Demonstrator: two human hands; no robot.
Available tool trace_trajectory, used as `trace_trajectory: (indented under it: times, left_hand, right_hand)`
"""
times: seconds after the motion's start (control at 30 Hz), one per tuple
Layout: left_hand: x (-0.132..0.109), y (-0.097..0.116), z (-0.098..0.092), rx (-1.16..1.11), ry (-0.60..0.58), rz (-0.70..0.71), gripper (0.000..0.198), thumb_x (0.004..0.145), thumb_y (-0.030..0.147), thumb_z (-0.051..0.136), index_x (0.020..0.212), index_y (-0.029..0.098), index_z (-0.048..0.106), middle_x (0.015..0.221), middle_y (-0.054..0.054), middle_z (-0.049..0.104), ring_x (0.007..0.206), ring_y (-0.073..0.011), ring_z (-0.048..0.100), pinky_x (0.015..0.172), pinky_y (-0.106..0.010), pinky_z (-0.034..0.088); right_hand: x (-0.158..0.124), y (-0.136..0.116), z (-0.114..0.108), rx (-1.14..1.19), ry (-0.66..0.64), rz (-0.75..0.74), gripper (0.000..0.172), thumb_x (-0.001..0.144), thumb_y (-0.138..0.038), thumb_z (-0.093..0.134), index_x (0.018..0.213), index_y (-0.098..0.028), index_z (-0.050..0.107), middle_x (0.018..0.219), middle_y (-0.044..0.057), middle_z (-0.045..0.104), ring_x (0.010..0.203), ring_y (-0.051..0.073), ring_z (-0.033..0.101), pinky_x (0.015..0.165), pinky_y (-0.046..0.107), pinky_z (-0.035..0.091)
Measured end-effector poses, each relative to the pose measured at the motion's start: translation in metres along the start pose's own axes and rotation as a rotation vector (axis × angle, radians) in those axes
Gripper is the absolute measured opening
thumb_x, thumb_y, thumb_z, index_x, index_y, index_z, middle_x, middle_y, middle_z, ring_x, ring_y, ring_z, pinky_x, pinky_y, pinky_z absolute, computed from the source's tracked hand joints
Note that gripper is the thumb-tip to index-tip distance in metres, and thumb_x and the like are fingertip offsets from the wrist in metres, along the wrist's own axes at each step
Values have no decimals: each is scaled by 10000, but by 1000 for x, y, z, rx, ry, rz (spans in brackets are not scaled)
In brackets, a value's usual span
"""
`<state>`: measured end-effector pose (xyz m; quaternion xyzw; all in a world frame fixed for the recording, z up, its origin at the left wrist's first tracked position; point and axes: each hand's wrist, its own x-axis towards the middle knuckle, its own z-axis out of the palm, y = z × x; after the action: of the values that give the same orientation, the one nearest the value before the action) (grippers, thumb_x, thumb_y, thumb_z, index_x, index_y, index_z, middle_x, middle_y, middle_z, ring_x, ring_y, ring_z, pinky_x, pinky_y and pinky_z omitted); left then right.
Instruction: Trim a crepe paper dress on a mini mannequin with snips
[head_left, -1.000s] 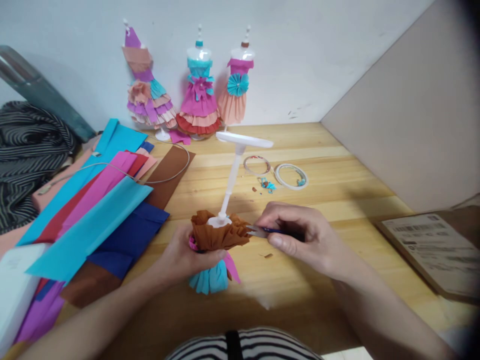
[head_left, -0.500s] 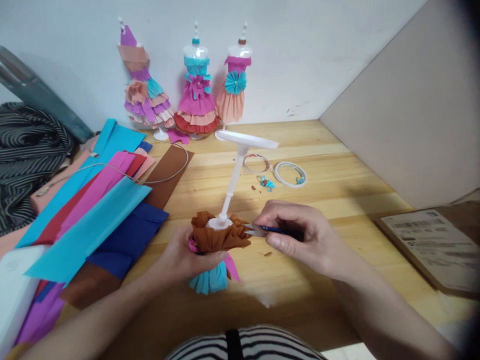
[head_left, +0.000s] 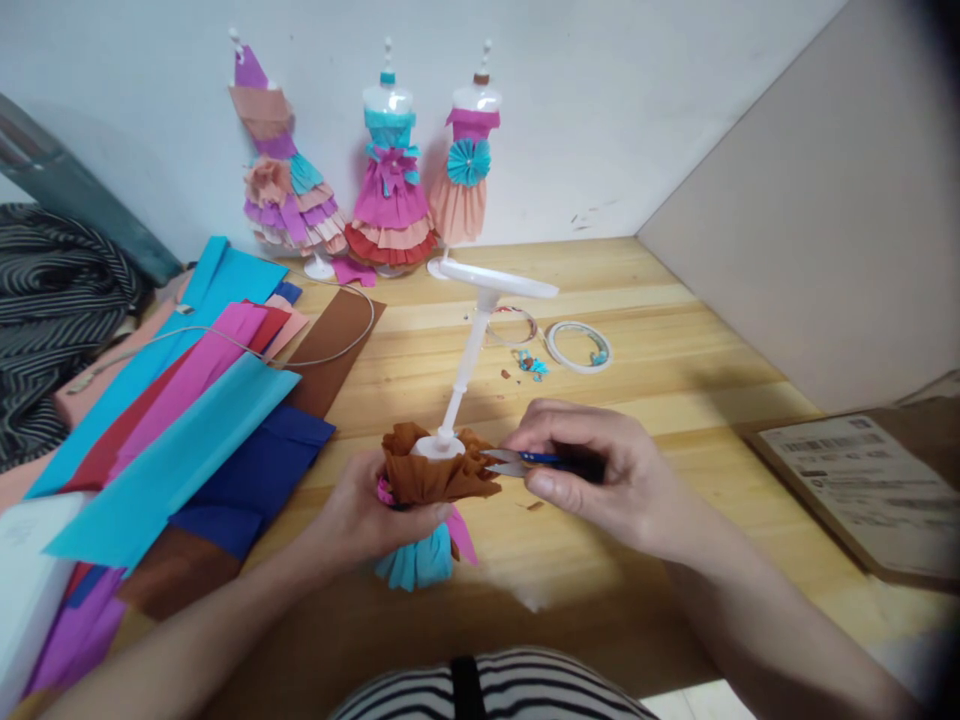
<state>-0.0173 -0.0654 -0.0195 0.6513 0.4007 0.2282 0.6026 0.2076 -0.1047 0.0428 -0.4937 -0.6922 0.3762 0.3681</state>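
Two hands: from across the room, a person at a wooden table (head_left: 675, 340) has a paper dress (head_left: 429, 486) gripped beneath its white stand (head_left: 466, 362).
Dress: directly below the stand, upside down, its brown ruffle (head_left: 465, 484) flared around the stand's lower disc, pink and cyan paper hanging underneath; turned this way, presumably, so the ruffle's edge lies exposed.
Left hand (head_left: 367, 518): below and left of the stand, fingers wrapped round the dress just under the ruffle, thumb across the front; the far fingertips cannot be seen. The hold likely steadies the dress without crushing its ruffle.
Right hand (head_left: 600, 482): right of the stand's lower end, thumb and fingers closed on scissors (head_left: 544, 460), well forward near the blades, probably for fine control.
Blades: slightly parted, tips at the ruffle's edge, right of the stand; whether paper sits between them, I cannot tell.
Tape: two rings beyond the stand, one (head_left: 535, 327) close by its shaft, the other (head_left: 579, 369) farther right; scraps (head_left: 532, 367) lie near both, perhaps pushed out of the way.
Paper: a many-coloured pile (head_left: 180, 460) left of the stand, a cable (head_left: 319, 362) across it, seemingly within easy reach.
Models: three dressed figures (head_left: 391, 205) behind the stand and leftward, by the wall (head_left: 600, 100), set back perhaps to spare their frills.
Box (head_left: 832, 490): well right of the stand.
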Motion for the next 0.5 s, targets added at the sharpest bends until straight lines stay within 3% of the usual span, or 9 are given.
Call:
trace_trajectory:
  times: [0.27, 0.5]
  left_hand:
    - [-1, 7, 0, -56, 7, -6, 366, 669, 301, 737, 992, 130, 711, 967, -83, 757, 878, -270, 706, 780, -336, 566]
    - [-2, -1, 0, -40, 11, -33, 395, 694, 303, 742, 1045, 132, 681, 1063, -91, 734, 981, -282, 684, 852, -351, 552]
  right_hand:
    - [1, 3, 1, 32, 3, -84, 223, 867, -357, 628, 830, -152, 711, 653, 30, 591, 568, 120, 512, 517, 249, 387]
    - [1, 2, 1, 54, 38, -91, 201, 861, -341, 645, 832, -158, 724, 646, 27, 592, 570, 123, 511, 521, 253, 391]
